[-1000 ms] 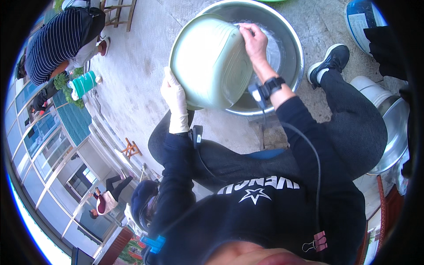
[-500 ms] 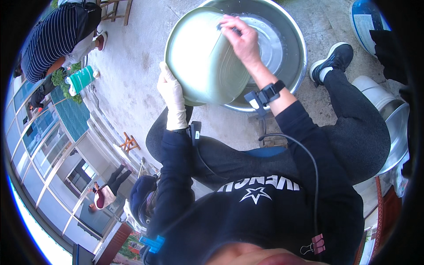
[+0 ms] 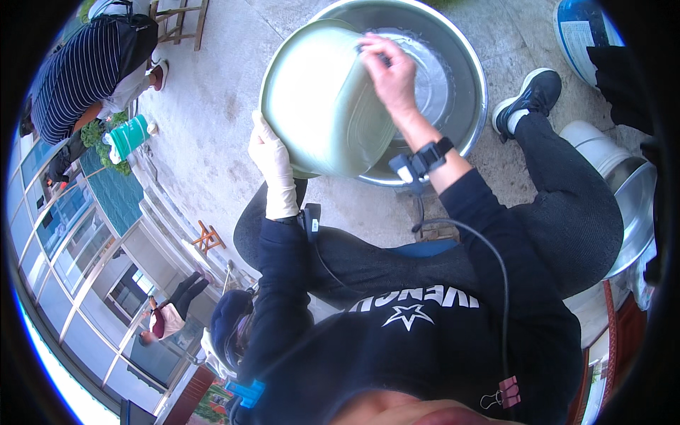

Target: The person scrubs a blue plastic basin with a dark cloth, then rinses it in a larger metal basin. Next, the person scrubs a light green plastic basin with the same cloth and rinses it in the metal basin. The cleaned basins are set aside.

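A pale green basin [image 3: 312, 99] is held tilted on its side, partly over a large metal basin [image 3: 473, 117] with soapy-looking water in it. My left hand [image 3: 270, 152], in a whitish glove, grips the green basin's left rim. My bare right hand [image 3: 394, 78] is at its upper right side, fingers bent around a small dark scrubber [image 3: 383, 59] that touches or almost touches the basin wall. Most of the scrubber is hidden by the fingers, so its exact kind cannot be made out. On my right wrist is a black strap with a small device [image 3: 430, 157].
At the right stand a blue-and-white bucket [image 3: 575, 35], white buckets [image 3: 591, 145] and a metal basin [image 3: 632, 212]. A person in a striped top [image 3: 78, 74] bends at upper left near a green container [image 3: 129, 138]. A small wooden stool [image 3: 208, 237] stands farther left.
The right hand has shifted slightly down and right along the green basin's side, with the scrubber still in it. The left hand keeps its hold; the whole view has shifted a little.
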### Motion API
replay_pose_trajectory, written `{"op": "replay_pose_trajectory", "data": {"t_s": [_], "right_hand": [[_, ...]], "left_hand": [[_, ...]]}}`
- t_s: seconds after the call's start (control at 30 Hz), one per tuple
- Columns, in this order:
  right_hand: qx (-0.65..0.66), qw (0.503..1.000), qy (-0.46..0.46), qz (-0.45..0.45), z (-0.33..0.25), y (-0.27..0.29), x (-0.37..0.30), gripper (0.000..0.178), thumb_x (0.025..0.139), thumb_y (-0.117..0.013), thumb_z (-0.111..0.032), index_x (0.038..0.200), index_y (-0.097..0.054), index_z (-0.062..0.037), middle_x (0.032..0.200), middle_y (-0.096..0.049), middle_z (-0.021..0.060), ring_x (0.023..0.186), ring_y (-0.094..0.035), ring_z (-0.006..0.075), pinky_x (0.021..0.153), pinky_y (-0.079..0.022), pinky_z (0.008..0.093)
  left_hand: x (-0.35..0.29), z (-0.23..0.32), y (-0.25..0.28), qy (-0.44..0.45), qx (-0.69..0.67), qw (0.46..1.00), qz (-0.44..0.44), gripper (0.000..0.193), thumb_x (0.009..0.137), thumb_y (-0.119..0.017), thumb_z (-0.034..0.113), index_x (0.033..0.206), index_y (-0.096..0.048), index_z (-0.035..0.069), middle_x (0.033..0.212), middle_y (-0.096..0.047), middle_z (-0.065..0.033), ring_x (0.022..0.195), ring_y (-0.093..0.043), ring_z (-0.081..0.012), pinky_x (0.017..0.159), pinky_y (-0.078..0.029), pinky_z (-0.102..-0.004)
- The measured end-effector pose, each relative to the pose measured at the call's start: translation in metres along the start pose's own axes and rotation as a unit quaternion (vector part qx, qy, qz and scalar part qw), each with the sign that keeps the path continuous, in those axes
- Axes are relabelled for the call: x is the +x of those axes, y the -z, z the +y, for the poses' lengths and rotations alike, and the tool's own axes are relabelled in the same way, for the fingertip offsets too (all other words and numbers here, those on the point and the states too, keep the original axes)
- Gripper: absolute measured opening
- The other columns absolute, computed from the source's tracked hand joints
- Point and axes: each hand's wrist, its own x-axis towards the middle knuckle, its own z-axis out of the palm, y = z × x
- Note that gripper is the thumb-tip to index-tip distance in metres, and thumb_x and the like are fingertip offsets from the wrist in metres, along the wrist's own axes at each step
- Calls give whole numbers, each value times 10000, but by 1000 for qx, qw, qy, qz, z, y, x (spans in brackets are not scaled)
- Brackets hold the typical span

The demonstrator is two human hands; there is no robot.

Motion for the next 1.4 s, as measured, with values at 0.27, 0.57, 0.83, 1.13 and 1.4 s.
{"op": "replay_pose_trajectory", "data": {"t_s": [0.27,0.57,0.83,1.13,1.4], "right_hand": [[-17,998,-15,54,1,-1,3,69,850,-629,-33,849,-698,-32,1006,-734,108,1106,-650,247,997,-475,372],[-174,977,-115,40,74,28,11,76,818,-694,-138,849,-707,-69,843,-726,100,782,-706,220,716,-539,328],[-592,771,-106,-209,155,105,-48,366,741,-738,-133,1097,-651,-125,1229,-589,146,1118,-556,349,893,-478,432],[-73,986,-122,88,40,58,-30,164,781,-669,-42,942,-700,-35,848,-645,-3,775,-585,121,752,-475,267],[-313,855,345,-226,-90,-12,-81,151,806,-678,-168,937,-673,-95,1104,-663,75,1078,-610,255,916,-507,379]], "left_hand": [[-2,-3,3,-27,2,999,-17,567,1014,-476,505,831,-670,4,715,-623,-2,661,-512,-67,625,-430,-233],[-3,-6,6,37,-36,999,-2,560,1023,-462,489,871,-679,-4,730,-625,-5,661,-517,-77,613,-439,-250],[-3,-5,6,7,1,1000,5,547,1042,-447,440,833,-665,-16,673,-596,-29,645,-492,-93,612,-429,-276],[-1,2,-2,5,-26,999,-28,537,1012,-507,462,842,-674,-19,692,-615,-64,657,-509,-121,650,-451,-297],[-6,23,-13,-47,30,994,-98,562,1059,-348,418,1005,-674,-38,868,-698,-206,781,-665,-333,730,-507,-402]]}}
